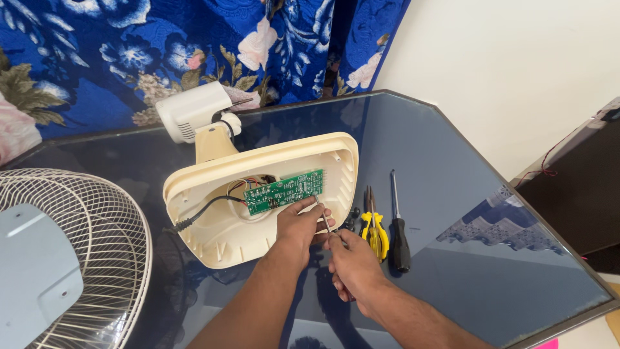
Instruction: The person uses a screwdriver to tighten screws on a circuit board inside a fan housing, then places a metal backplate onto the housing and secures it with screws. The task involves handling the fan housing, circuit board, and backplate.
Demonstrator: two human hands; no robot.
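Green circuit board (284,191) sits inside the upturned cream fan base (213,239), roughly centre of the dark glass table (452,161), seated in the round recess toward the far side of the shell. Red and other coloured wires bunch at the board's far-left edge. A black power cord (200,213) runs out of the recess to the left rim.

Left hand (298,227) rests on the near-right part of the base, fingers curled, fingertips touching the board's near-right corner. Right hand (352,265) sits just near and right of it, fingers closed around a thin screwdriver (323,218); the metal shaft angles up and left, tip meeting the board's right end next to the left fingertips. The handle is hidden in the fist.

Base's neck leads far-left to the white motor housing (190,116), lying on the table by the blue floral curtain (129,52).

Right of the hands: yellow-handled pliers (374,232), then a black-handled screwdriver (399,239), both lying parallel, tips pointing far. A few small black screws (352,218) are clustered just left of the pliers.

Far left, near edge: white wire fan guard (84,258) with a pale blue blade inside.
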